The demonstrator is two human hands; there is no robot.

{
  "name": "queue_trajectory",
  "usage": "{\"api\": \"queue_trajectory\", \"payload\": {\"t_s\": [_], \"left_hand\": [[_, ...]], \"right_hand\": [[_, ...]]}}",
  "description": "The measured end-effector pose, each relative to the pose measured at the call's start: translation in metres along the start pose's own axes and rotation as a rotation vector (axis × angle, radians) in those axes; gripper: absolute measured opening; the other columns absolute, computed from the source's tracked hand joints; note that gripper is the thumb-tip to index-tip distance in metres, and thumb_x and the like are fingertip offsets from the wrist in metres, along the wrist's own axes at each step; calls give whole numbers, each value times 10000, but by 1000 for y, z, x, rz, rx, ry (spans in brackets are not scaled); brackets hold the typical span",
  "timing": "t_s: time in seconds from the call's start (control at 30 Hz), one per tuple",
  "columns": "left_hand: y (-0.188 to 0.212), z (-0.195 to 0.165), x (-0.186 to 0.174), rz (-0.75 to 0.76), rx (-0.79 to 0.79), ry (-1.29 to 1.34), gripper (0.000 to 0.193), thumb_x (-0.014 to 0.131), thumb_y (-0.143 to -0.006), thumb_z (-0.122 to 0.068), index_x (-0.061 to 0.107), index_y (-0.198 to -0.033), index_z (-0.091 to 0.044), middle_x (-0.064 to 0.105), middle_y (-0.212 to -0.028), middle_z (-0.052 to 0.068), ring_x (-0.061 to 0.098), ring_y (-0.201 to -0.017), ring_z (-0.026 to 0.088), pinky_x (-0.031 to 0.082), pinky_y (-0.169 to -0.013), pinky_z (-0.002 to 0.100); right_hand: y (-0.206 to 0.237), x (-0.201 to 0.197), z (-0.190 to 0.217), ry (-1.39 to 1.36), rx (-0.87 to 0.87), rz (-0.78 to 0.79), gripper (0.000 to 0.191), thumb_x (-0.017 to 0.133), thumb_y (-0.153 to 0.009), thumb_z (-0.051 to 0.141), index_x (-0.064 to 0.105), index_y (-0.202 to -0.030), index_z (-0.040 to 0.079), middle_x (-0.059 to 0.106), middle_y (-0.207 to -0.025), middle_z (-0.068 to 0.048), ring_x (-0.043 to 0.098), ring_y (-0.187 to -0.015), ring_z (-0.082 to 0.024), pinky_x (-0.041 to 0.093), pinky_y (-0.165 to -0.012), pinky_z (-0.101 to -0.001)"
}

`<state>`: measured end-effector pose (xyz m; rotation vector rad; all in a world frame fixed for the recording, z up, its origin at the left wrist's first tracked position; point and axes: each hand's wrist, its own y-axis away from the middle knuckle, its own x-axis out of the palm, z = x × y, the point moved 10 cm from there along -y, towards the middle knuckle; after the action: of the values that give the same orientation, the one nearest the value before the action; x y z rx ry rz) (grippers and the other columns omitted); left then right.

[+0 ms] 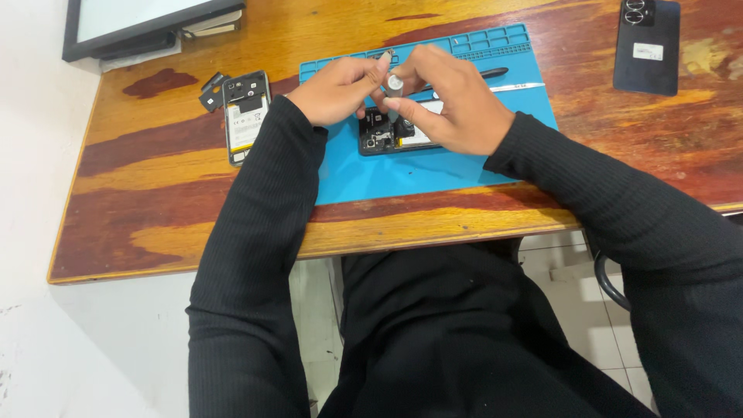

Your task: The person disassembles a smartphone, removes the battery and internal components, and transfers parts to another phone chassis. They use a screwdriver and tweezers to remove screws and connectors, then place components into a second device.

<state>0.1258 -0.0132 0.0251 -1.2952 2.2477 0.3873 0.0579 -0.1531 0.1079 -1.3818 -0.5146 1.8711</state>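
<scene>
Both hands [402, 97] cover most of the opened phone [381, 135].

A phone repair bench: blue work mat [433, 174] and opened phones [245, 116] on a wooden table [155, 224].

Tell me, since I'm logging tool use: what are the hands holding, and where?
The right hand pinches a small silver screwdriver near its top, over the opened phone. The left hand touches its cap; a firm hold cannot be told.
</scene>
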Motion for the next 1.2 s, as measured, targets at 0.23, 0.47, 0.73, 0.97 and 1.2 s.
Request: {"api": "queue_trajectory", "payload": {"t_s": [0.23,0.47,0.73,0.97,1.2], "left_hand": [[0,3,-1,-33,-9,-51,443,463,-1087,-444,667,-1060,-52,739,-881,44,660,-729,128,545,-645,279],[3,-11,0,-49,92,-314,210,658,-979,-225,710,-1028,-28,740,-862,103,706,-762,199,535,-674,355],[13,-36,10,25,81,-363,238,778,-882,-253,723,-977,-42,746,-856,69,697,-730,174,546,-657,337],[27,-83,55,250,341,-313,163,874,-830,-212,830,-952,-114,717,-822,24,610,-660,137,506,-819,253],[26,-78,65,280,191,-350,113,842,-813,-189,830,-906,-126,667,-783,13,605,-683,115,500,-609,267]], "right_hand": [[0,-1,3,-106,-16,3,234,729,-1092,103,557,-1195,-17,631,-1034,-123,676,-1013,-236,570,-896,-353],[-1,-1,2,-79,-34,-22,259,719,-1088,113,533,-1206,-24,611,-1085,-148,658,-991,-255,558,-871,-334],[2,-4,-18,-76,31,-62,250,717,-1080,117,535,-1192,-12,636,-985,-106,700,-905,-219,541,-800,-328],[12,-53,-62,-123,105,-236,98,607,-1187,105,619,-1177,8,671,-1037,-79,707,-949,-157,586,-811,-308],[13,-53,-72,-63,146,-197,170,607,-1229,159,660,-1173,7,699,-1023,-75,728,-874,-151,572,-713,-276]]}}
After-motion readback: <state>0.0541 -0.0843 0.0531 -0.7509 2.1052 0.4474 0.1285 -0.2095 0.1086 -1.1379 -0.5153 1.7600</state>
